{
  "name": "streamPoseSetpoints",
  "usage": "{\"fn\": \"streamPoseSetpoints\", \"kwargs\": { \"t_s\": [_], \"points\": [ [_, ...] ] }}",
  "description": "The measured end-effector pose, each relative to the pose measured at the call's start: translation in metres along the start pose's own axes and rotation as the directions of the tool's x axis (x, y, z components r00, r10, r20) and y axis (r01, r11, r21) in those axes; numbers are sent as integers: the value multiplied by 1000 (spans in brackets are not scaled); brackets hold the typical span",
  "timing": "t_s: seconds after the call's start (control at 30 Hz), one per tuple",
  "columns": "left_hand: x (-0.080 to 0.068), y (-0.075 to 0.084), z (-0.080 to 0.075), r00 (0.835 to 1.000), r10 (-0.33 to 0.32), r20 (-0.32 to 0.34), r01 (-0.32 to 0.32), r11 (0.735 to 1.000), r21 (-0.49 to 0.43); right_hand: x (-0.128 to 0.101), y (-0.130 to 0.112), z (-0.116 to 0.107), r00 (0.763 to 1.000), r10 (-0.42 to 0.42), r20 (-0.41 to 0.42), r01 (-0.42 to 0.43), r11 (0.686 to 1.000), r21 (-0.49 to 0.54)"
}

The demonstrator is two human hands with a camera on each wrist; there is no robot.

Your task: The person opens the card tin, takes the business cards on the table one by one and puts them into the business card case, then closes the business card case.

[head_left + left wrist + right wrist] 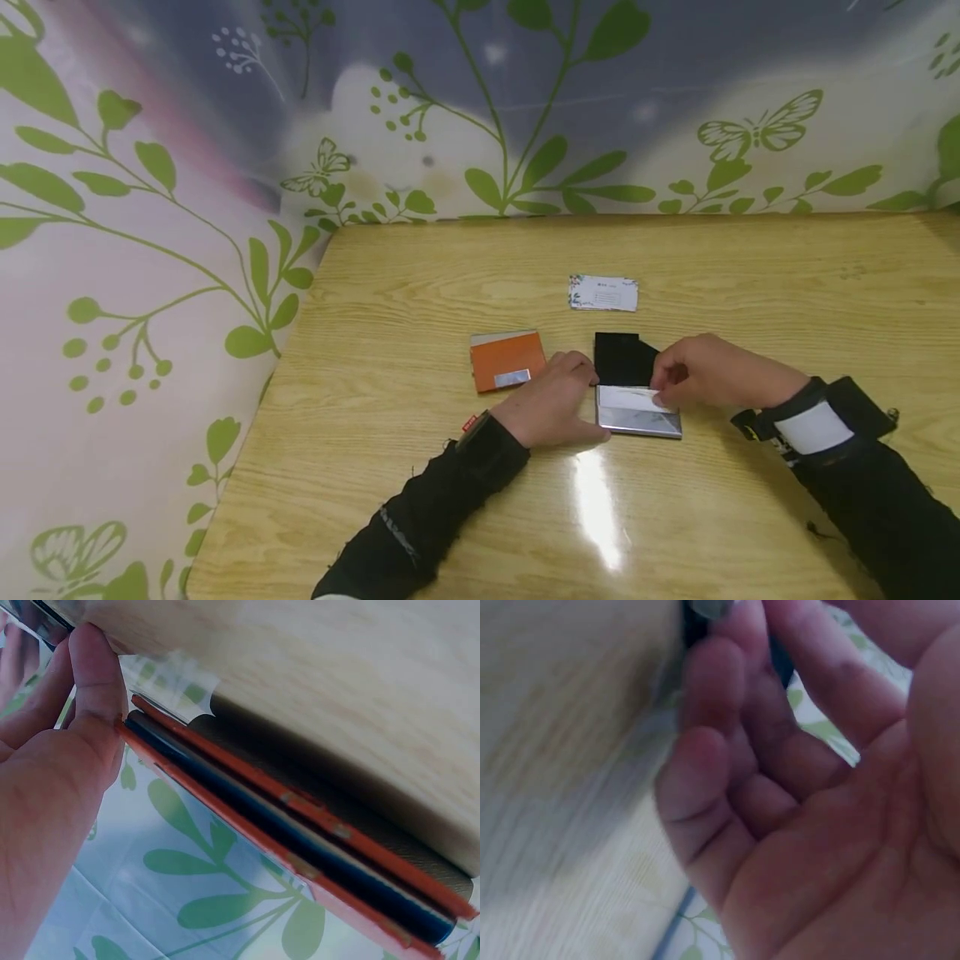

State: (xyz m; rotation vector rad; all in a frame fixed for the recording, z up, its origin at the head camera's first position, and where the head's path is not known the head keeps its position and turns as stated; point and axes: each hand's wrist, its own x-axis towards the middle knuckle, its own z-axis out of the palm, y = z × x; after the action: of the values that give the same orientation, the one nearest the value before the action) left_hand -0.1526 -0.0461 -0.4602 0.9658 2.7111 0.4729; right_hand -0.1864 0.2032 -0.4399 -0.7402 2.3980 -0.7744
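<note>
Dark sleeves lead to both hands at an open black card case (pixel 633 387); the left hand (pixel 553 402) lays thumb and fingertips against its left edge, seemingly to steady it; the right hand (pixel 701 372) pinches a white card (pixel 628 399) over its shiny metal tray; just left of the left fingers lies a flat orange case (pixel 507 359); beyond the right fingers, a printed card (pixel 603 293) on the glossy wood table (pixel 420 283).

left hand (pixel 551 404): palm down, fingers loosely bent, thumb stretched toward the right hand | right hand (pixel 701 371): fingers curled inward, fingertips pinched together at the front | arms: both forearms in black sleeves, reaching in from the near edge, converging | wrists: dark strap on each
</note>
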Motion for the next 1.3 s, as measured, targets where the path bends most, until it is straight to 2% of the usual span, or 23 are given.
{"fn": "streamPoseSetpoints", "kwargs": {
  "t_s": [0.17,0.27,0.37,0.47,0.53,0.6,0.73,0.87,1.07,1.2,1.3],
  "points": [
    [0,-2,-1,1000,-5,-1,5,1000,-1,7,-7,1,1000,-15,-2,14,996,-89],
    [1,-3,-1,1000,-2,3,2,1000,3,14,-8,-5,999,-33,-24,31,996,-80],
    [2,-3,0,1000,1,8,-1,1000,7,25,-6,-14,989,-50,-139,40,996,-74],
    [1,-2,0,1000,0,7,0,1000,12,38,-3,-22,956,-64,-287,26,990,-135],
    [1,-2,0,1000,1,5,-1,1000,13,49,2,-26,938,-58,-343,-11,981,-196],
    [1,-2,0,1000,3,6,-3,1000,14,58,6,-27,937,-48,-346,-37,971,-235],
    [1,-2,1,1000,8,5,-8,1000,10,74,16,-27,950,-13,-310,-75,960,-271],
    [1,-1,2,1000,11,3,-11,1000,5,79,19,-27,952,-31,-304,-69,948,-311],
    [1,-1,0,1000,0,1,0,1000,4,70,7,-26,957,-105,-270,-27,896,-443],
    [1,0,0,1000,4,2,-4,1000,2,59,0,-25,963,-107,-248,-18,891,-454],
    [1,0,0,1000,3,4,-3,1000,2,52,-4,-25,949,-150,-279,-12,863,-505]
  ]
}}
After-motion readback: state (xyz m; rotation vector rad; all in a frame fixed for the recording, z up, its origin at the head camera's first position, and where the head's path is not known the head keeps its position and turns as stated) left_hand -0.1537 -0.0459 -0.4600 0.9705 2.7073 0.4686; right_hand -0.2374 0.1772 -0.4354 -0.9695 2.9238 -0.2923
